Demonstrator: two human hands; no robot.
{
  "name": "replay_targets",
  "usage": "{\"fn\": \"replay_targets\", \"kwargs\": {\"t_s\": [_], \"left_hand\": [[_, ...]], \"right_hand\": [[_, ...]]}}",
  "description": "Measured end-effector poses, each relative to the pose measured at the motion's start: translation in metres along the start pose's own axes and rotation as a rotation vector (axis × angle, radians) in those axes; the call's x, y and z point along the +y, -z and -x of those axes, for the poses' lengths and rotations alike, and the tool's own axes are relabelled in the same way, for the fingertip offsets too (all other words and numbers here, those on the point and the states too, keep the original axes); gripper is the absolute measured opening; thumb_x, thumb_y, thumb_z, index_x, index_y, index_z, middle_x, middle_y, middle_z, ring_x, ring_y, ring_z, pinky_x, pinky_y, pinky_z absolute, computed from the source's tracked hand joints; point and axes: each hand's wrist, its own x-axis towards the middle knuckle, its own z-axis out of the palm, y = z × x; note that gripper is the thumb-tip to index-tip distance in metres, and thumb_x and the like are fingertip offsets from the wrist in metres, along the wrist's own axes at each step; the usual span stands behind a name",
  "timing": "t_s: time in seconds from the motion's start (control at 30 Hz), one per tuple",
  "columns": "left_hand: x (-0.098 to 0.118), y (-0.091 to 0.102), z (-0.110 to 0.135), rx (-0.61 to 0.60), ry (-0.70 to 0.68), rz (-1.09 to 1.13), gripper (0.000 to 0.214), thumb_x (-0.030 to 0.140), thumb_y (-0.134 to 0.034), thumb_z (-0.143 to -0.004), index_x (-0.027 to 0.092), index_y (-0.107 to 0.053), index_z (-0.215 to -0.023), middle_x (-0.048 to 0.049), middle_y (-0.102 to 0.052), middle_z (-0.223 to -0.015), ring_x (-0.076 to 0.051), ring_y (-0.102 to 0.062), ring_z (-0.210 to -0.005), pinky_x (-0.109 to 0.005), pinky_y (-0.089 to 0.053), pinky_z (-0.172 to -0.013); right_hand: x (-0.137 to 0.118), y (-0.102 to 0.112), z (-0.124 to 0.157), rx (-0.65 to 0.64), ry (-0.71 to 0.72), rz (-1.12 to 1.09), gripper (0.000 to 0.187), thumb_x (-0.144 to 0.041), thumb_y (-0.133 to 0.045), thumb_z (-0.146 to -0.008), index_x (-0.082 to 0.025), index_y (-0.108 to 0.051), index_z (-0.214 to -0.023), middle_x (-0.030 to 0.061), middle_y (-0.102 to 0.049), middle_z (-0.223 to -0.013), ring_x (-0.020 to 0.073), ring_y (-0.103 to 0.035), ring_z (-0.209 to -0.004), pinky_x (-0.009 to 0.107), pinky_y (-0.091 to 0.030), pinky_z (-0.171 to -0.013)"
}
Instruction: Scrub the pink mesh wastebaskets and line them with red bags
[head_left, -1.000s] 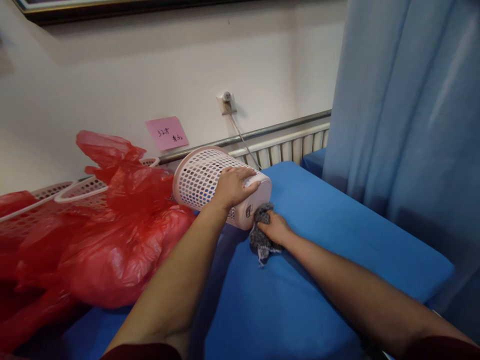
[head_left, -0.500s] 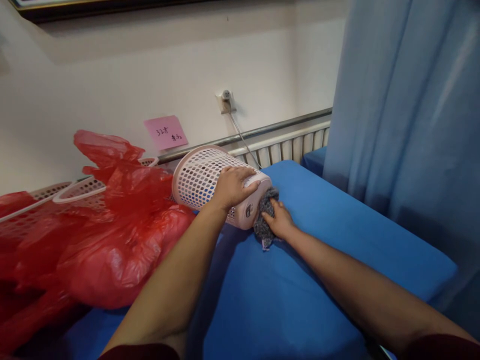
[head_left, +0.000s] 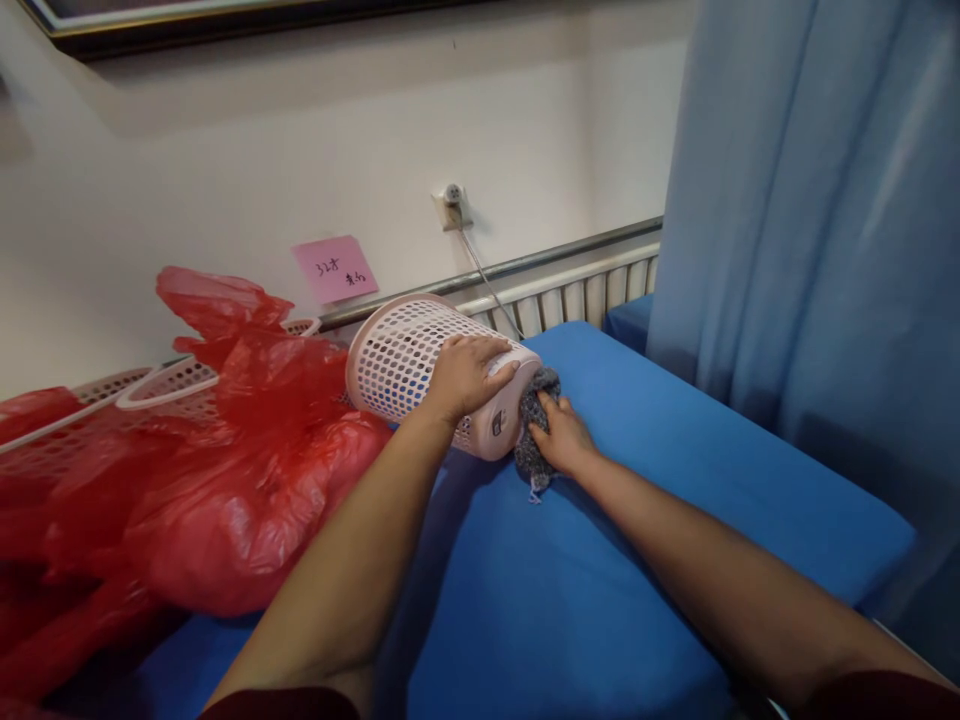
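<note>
A white perforated plastic wastebasket (head_left: pixel 401 350) with a pinkish rim lies on its side on the blue bed (head_left: pixel 525 620), its base turned to the right. My left hand (head_left: pixel 469 375) lies over its upper side near the base, fingers bent across the curve and thumb apart, holding it. Against the basket's base, my right hand (head_left: pixel 562 435) presses a crumpled dark grey cloth (head_left: pixel 534 440). The fingers are partly sunk into the cloth, and a small light tag or thread hangs from its lower end.
Red plastic bags (head_left: pixel 240 500) heap up at the left, over or in other white perforated baskets (head_left: pixel 169 385). A pink note (head_left: pixel 335 268), a plugged socket (head_left: pixel 452 205) and a radiator (head_left: pixel 570 300) are along the wall. A blue curtain (head_left: pixel 810 220) hangs at the right.
The grey cloth and my right hand have shifted very slightly up and right along the basket's base. My left hand and the basket look almost still; the camera view has tilted a little.
</note>
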Motion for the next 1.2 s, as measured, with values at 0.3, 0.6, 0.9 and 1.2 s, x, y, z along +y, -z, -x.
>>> {"fn": "replay_targets", "kwargs": {"t_s": [0.3, 0.6, 0.9, 1.2], "left_hand": [[0.001, 0.002, -0.002, -0.008, 0.007, -0.004, 0.038, 0.037, -0.041, -0.098, 0.024, -0.07, -0.118, -0.0045, -0.073, -0.124, -0.025, -0.063, -0.119, -0.045, -0.038, -0.104], [0.001, 0.0, -0.004, 0.002, 0.016, 0.004, 0.037, 0.04, -0.043, -0.097, 0.025, -0.071, -0.117, -0.003, -0.073, -0.124, -0.024, -0.063, -0.12, -0.044, -0.039, -0.105], [0.003, 0.001, -0.004, 0.017, 0.041, 0.032, 0.037, 0.041, -0.045, -0.096, 0.025, -0.072, -0.115, -0.0027, -0.074, -0.121, -0.025, -0.064, -0.12, -0.047, -0.036, -0.108], [0.003, -0.001, -0.003, 0.037, 0.045, 0.034, 0.035, 0.04, -0.046, -0.095, 0.027, -0.072, -0.114, -0.0016, -0.074, -0.121, -0.025, -0.064, -0.118, -0.046, -0.037, -0.108]], "right_hand": [[-0.028, 0.02, 0.016, 0.117, 0.302, 0.021, 0.061, -0.031, -0.049, -0.095, -0.029, -0.033, -0.153, 0.0142, -0.043, -0.141, 0.0289, -0.057, -0.118, 0.042, -0.05, -0.098], [-0.018, 0.015, 0.007, 0.044, 0.063, 0.0, 0.061, -0.03, -0.053, -0.093, -0.015, -0.036, -0.15, 0.0196, -0.05, -0.133, 0.0307, -0.058, -0.117, 0.045, -0.049, -0.098], [-0.039, 0.009, 0.052, -0.266, 0.423, 0.042, 0.043, -0.026, -0.059, -0.086, -0.025, -0.056, -0.129, 0.0093, -0.056, -0.119, 0.0217, -0.062, -0.096, 0.037, -0.053, -0.088], [-0.034, -0.001, 0.05, -0.209, 0.269, -0.178, 0.042, -0.025, -0.063, -0.082, -0.022, -0.059, -0.124, 0.0076, -0.063, -0.124, 0.0218, -0.061, -0.114, 0.035, -0.047, -0.1]]}}
